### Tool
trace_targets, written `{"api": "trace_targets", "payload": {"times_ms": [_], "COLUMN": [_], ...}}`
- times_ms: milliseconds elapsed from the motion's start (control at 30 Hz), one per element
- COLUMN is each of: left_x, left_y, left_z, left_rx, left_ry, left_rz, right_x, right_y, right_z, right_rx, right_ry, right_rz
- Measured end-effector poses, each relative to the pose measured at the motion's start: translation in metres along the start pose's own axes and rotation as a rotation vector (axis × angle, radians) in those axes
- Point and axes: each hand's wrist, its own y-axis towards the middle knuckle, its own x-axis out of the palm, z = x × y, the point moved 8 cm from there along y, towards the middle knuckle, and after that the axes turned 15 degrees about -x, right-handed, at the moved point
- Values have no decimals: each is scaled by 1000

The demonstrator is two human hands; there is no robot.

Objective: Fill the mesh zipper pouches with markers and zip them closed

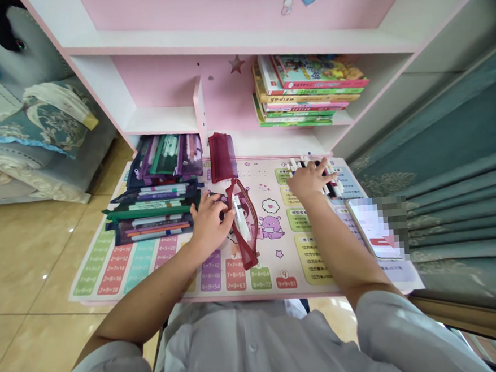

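A dark red mesh pouch (249, 225) with white pens inside lies unzipped at the middle of the desk. My left hand (212, 221) grips its left edge between thumb and fingers. At the right, my right hand (309, 180) rests over a pile of white and black pens (335, 184), its fingers spread; whether a pen is under the palm is hidden. A second dark red pouch (222, 157), looking flat, lies behind the open one. Filled mesh pouches (156, 214) in green, blue and purple are stacked left of my left hand, with more pouches (167, 156) behind them.
The desk (153, 292) has a printed mat. A phone (376, 228) lies at its right side, near my right forearm. Behind stands a pink and white shelf (238, 42) with a stack of books (309, 88). A curtain (455, 177) hangs at the right.
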Motion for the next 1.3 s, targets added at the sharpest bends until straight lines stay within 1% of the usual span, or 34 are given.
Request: {"api": "trace_targets", "payload": {"times_ms": [200,267,367,467,567,700,833,1000,1167,1300], "left_x": [1,1,1,1,1,0,0,1,1,-2], "left_y": [0,0,0,1,1,1,0,0,0,-2], "left_z": [0,-1,-3,-3,-2,-1,0,-1,-1,2], "left_rx": [4,8,12,16,16,16,11,20,24,37], "left_ry": [-1,-7,-15,-15,-9,-7,-7,-12,-12,-20], "left_rz": [5,16,29,31,22,14,30,40,47,45], "right_x": [2,-3,-16,-28,-39,-52,-60,-58,-44,-35], "right_y": [1,-3,-11,-21,-33,-54,-79,-98,-108,-110], "right_z": [-5,-9,-20,-32,-43,-64,-89,-112,-129,-138], "right_rx": [-32,-50,-116,-187,-246,-354,-477,-584,-657,-681], "right_ry": [-9,10,61,150,294,495,565,601,554,494], "right_rz": [-9,26,111,155,176,167,153,121,49,25]}}
